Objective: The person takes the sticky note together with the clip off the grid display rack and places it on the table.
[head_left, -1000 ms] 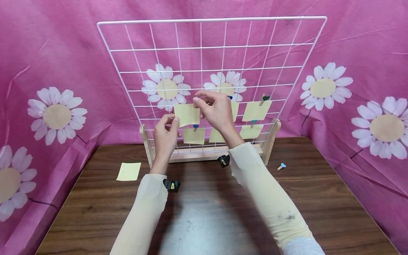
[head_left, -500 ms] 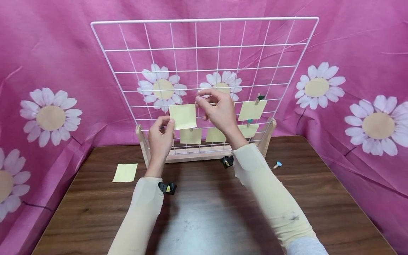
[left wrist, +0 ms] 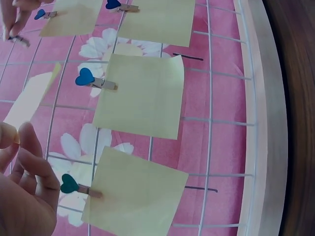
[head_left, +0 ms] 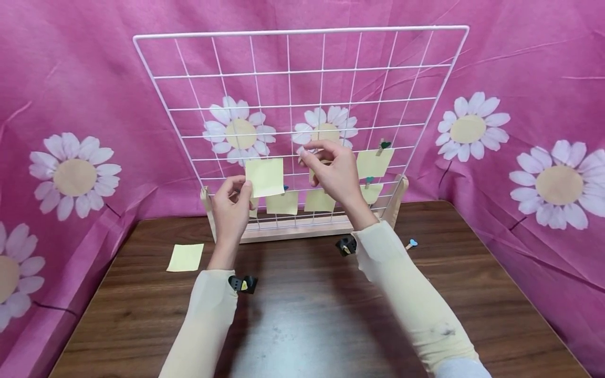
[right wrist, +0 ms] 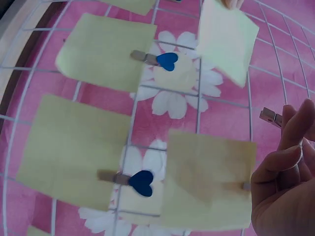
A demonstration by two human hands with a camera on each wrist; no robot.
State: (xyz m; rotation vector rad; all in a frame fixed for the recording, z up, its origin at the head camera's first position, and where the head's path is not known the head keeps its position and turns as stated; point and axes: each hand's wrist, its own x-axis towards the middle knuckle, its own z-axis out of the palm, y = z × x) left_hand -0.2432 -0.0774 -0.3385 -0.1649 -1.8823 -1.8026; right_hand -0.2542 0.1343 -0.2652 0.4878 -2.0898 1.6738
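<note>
In the head view my left hand [head_left: 231, 207] pinches a yellow sticky note [head_left: 264, 177] by its lower left edge, in front of a white wire grid [head_left: 301, 32]. My right hand [head_left: 336, 173] is to the right of the note, apart from it. The right wrist view shows a small wooden clothespin [right wrist: 268, 117] pinched between its fingertips. Several sticky notes hang on the grid's lower part, such as a note [left wrist: 142, 96] held by a clothespin with a blue heart [left wrist: 85, 77] and another [left wrist: 135, 191] with a green heart [left wrist: 69, 183]. My right hand covers part of the upper row.
A loose sticky note [head_left: 185, 258] lies on the brown table [head_left: 293, 315] at the left. At the right lies a clothespin with a light blue heart [head_left: 413, 243]. The grid stands in a wooden base [head_left: 293, 233], before a pink flowered cloth [head_left: 71, 63].
My left hand has moved slightly left and down with the sticky note. The right hand has shifted right, away from the note, and a gap has opened between them.
</note>
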